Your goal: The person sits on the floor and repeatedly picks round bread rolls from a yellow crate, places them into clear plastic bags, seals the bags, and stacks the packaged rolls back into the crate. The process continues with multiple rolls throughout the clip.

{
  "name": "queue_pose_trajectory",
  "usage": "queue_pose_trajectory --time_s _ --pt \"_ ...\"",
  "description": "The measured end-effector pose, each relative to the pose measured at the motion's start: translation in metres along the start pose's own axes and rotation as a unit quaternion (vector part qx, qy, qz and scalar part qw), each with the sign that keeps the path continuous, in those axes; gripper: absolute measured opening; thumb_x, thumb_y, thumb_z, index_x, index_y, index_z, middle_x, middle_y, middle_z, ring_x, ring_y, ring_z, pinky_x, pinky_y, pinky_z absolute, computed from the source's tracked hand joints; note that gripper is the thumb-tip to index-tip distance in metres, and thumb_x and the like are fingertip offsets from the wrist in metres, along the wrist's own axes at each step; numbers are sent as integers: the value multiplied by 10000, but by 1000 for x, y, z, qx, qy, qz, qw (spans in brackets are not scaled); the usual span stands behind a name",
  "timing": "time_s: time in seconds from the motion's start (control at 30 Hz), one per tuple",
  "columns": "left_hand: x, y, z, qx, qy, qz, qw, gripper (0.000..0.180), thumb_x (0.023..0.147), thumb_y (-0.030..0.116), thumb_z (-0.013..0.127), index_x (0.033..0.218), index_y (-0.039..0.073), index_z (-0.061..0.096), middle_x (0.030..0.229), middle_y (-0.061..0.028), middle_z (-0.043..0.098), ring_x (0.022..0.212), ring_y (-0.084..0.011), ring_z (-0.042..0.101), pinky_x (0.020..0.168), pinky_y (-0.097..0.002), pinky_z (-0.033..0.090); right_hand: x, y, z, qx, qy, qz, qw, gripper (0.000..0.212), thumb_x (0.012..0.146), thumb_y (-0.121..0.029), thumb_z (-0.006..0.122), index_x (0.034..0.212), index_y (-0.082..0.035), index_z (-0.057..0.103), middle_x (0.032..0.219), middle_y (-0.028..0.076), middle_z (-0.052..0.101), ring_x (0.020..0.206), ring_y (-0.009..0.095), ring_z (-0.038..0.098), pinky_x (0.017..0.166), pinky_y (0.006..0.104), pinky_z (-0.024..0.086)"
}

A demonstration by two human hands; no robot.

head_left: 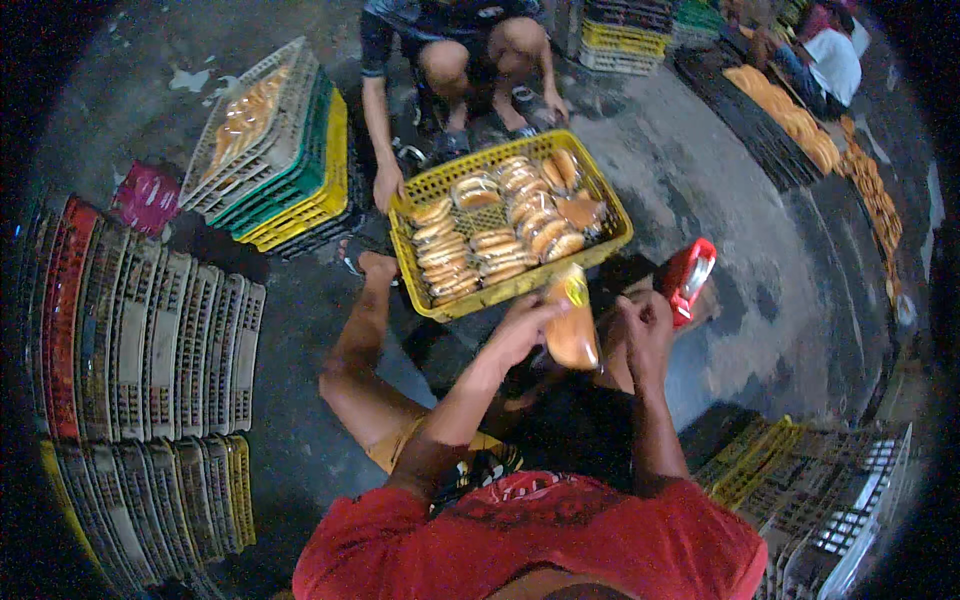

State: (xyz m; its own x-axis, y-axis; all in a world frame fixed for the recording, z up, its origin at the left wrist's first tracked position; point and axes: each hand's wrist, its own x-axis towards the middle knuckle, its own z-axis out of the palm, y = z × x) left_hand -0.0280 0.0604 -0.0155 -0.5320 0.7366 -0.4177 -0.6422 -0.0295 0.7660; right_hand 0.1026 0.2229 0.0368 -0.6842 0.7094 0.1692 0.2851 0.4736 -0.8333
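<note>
My left hand (528,328) grips a bagged bun (571,335), long and golden brown, in clear plastic with a yellow label near its upper end. To the right of the bun, my right hand (648,318) is raised with its fingers curled together; whatever they pinch, if anything, is too small to make out. Just beyond that hand stands a red tape dispenser (688,283) with a pale roll. In front of me sits a yellow crate (428,306), holding rows of bagged buns (495,252). The bun in my left hand is just outside the crate's near edge.
Across the crate sits another person, whose hand (388,186) is at its left rim. Stacked crates (335,165) with bread on top stand at left; more crate stacks (150,345) line the far left and lower right (800,470). Bread rows (790,120) and a seated person are at upper right.
</note>
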Motion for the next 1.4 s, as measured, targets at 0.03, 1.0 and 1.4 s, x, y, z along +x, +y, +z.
queue_pose_trajectory --time_s 0.03,1.0,1.4 --pt "20 0 -17 -99 26 37 994 568 877 341 697 1307 24 504 1209 -89 608 1072 -217 615 907 -370 527 3 27 4 41 18 3 999 182 857 -149 680 832 -3 573 863 72 592 833 188 561 785 311 447" --pt "-118 -15 -17 340 122 64 930 346 957 189 579 1271 45 578 1172 -69 648 979 -146 623 798 -282 493 17 237 5 -7 222 83 972 670 762 -322 755 1333 -105 477 1256 164 532 1221 347 480 1011 435 384" --pt "-123 -84 -38 306 133 -15 943 354 932 230 625 1235 48 618 1118 -49 655 938 -140 623 774 -275 490 72 343 -8 575 125 334 736 542 961 -387 567 1296 20 442 1098 173 598 1006 303 606 890 472 509"
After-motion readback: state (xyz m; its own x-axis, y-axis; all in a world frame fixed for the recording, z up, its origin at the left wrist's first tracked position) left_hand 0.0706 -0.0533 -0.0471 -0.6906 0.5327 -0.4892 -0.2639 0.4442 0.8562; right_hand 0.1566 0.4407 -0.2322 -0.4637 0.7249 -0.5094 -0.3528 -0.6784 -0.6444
